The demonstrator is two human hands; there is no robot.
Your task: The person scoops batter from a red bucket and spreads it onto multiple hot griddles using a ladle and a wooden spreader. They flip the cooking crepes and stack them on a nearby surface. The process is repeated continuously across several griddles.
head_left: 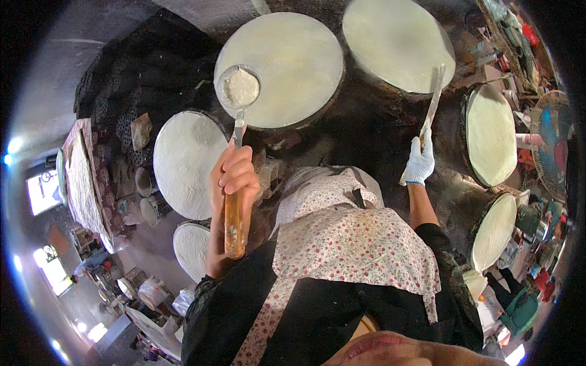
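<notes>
My bare left hand [235,174] is wrapped round the wooden handle of a ladle [234,229]. Its round bowl, with pale, whitish batter or paste [242,88] in it, is over the lower left of a large round griddle [299,67] covered in a pale layer. In a white glove, my right hand [420,160] grips a long flat spatula [434,100]. The blade's tip overlaps the lower right rim of a second pale-coated round griddle [390,43]; whether it touches I cannot tell.
More pale-topped rounds stand to the left [189,165], lower left [193,250], right [491,134] and lower right [493,232]. A caged fan [552,143] is at the far right. A person in green [520,311] is at lower right. White sheeting [85,180] lies far left.
</notes>
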